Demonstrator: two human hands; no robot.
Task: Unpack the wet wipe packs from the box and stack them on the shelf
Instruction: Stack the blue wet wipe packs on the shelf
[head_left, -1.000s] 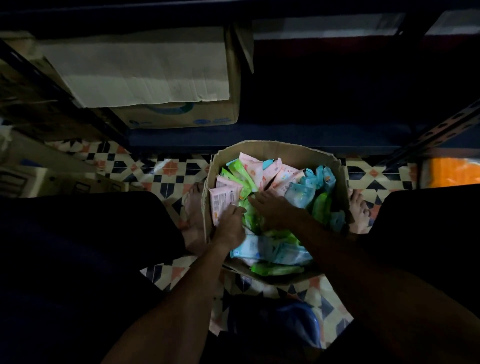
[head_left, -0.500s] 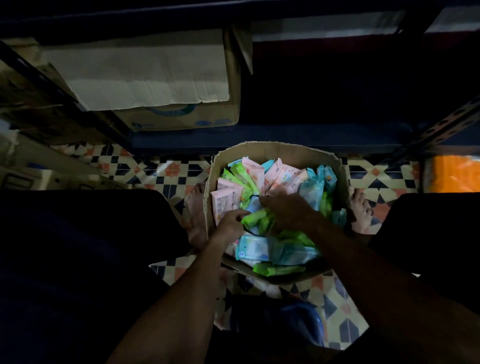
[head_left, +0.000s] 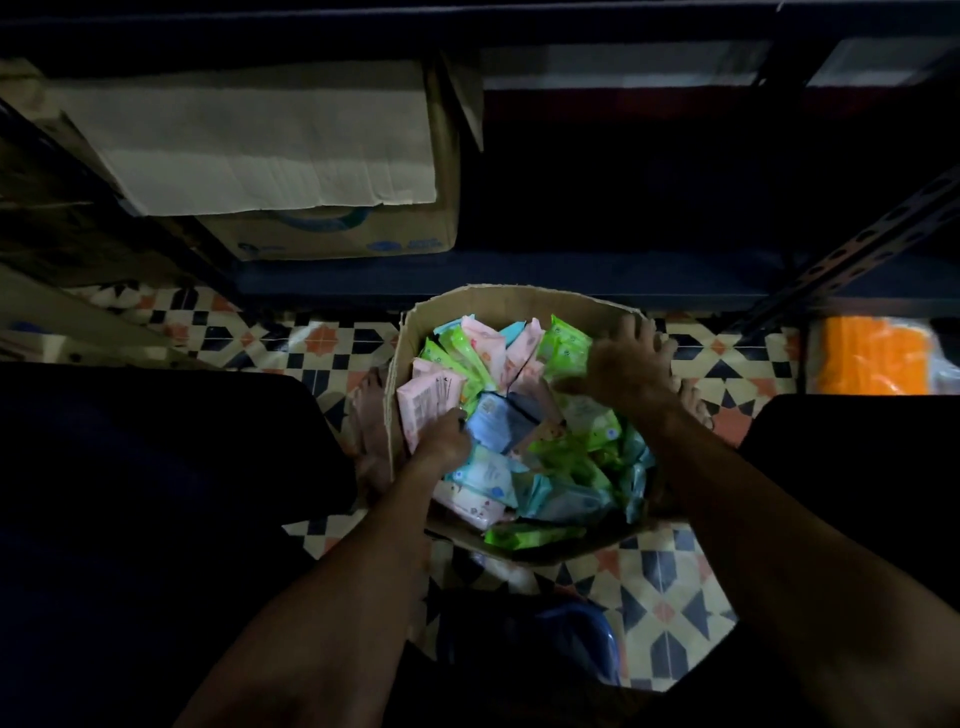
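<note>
Right hand (head_left: 623, 364): fingers spread and blurred with motion, at the far right corner of the box (head_left: 493, 297), fingertips at or over the rim. It grips nothing that can be made out; its thumb side lies just beside an upright green pack (head_left: 563, 343).

Left hand (head_left: 441, 436): fingers curled on the near corner of a pink pack (head_left: 427, 401) that stands against the box's left wall; it appears to hold this pack.

Packs (head_left: 524, 457): pink, green and blue, loose and heaped, all in the box. None is lifted clear. The box stands on the tiled floor (head_left: 675, 582), its far edge just before the shelf (head_left: 519, 275).

Shelf: its near edge shows no packs; a carton (head_left: 332, 236) sits at its left end.

Change from half a second ago: the right hand was over the middle of the heap and is now at the far right corner. The green pack stands where blue ones showed. The left hand is on the same pink pack.

Judgement: sorting or gathering inside the box; stacking not yet begun in this view.
</note>
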